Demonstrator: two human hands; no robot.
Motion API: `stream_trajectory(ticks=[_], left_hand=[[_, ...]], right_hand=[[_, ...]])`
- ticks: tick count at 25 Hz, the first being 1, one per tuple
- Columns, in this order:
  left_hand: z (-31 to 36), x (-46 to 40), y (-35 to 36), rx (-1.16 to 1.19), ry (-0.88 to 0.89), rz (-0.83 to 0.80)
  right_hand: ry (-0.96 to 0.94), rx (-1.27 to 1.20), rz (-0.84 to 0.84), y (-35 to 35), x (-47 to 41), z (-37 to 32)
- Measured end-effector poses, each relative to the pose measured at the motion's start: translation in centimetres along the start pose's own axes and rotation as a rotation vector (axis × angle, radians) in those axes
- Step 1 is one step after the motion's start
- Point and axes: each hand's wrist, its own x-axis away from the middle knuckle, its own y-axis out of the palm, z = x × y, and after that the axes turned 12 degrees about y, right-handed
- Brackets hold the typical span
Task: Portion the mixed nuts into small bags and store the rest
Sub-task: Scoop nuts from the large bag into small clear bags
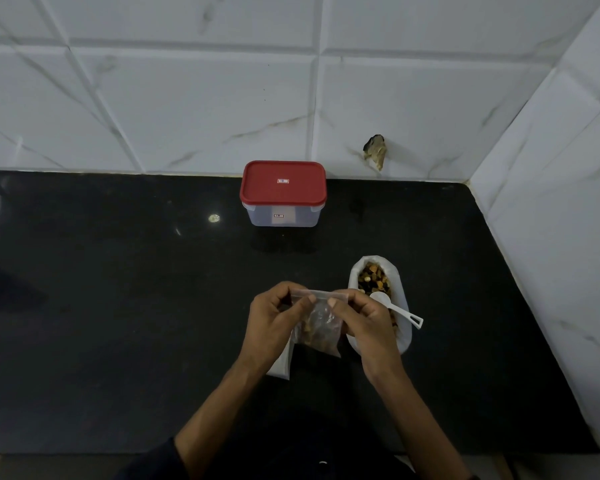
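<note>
A small clear zip bag (321,325) with nuts in its lower half hangs above the black counter. My left hand (274,323) pinches its top edge on the left and my right hand (364,323) pinches it on the right. Just right of my hands stands a large open white bag of mixed nuts (395,282). A white plastic scoop (399,308) rests across its mouth, handle pointing right. Under my left wrist lies a flat pale bag (281,365), mostly hidden.
A clear container with a shut red lid (283,183) stands against the tiled back wall. The black counter (118,306) ends at a tiled side wall (551,237) on the right. A chipped hole (375,151) marks the back wall.
</note>
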Motion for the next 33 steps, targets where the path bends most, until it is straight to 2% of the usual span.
stream_trajectory(ticks=[4, 9, 13, 19, 23, 25, 28, 33], left_hand=[[0.1, 0.0, -0.3, 0.01, -0.029, -0.011], [-0.1, 0.2, -0.8, 0.023, -0.039, -0.002], [-0.2, 0.8, -1.2, 0.009, -0.047, 0.082], [-0.3, 2.8, -4.1, 0.192, -0.232, 0.062], [-1.0, 5.2, -7.5, 0.166, -0.359, 0.0], [-1.6, 6.4, -9.7, 0.179, -0.411, 0.101], [-2.2, 7.3, -13.5, 0.104, -0.43, 0.23], [-4.0, 6.4, -19.2, -0.153, -0.444, 0.294]], right_hand=[[0.012, 0.051, 0.051, -0.5, -0.3, 0.1], [0.019, 0.059, 0.02, -0.4, 0.1, 0.2], [-0.035, 0.088, 0.017, -0.1, 0.3, 0.5], [-0.025, 0.102, -0.054, 2.4, -0.1, 1.2], [0.09, 0.046, -0.115, 6.2, -1.3, 2.0], [0.13, 0.143, -0.151, 8.7, -2.2, 2.2], [0.115, 0.424, -0.169, 12.8, -4.1, 2.5], [0.071, 0.67, -0.198, 19.9, -8.2, 3.0]])
